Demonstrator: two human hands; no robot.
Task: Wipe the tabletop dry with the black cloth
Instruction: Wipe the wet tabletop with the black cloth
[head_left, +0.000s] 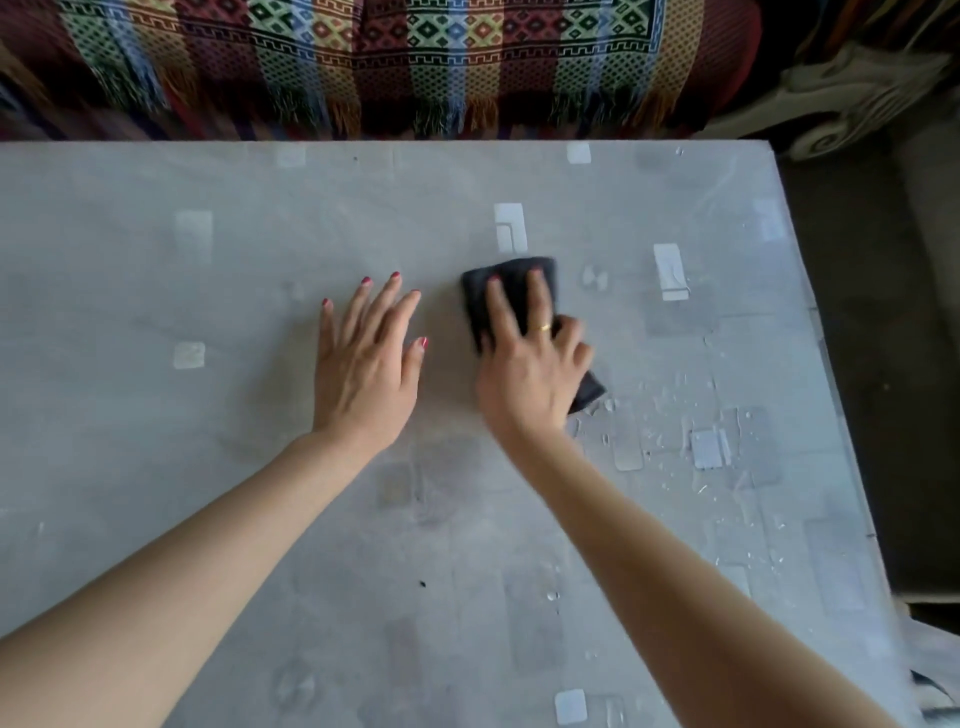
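woven blanket (363, 57) — multicoloured, fringed, beyond far edge | white carved scrollwork (852, 104) — upper right

Two hands: left (363, 364), right (530, 374); one black cloth (480, 296); one tabletop (208, 467).

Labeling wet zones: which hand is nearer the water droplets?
Right. The right hand presses the black cloth beside the water droplets; the left hand lies flat farther left.

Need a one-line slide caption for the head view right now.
Right hand presses the black cloth flat on the grey tabletop; left hand rests beside it, water droplets remain.
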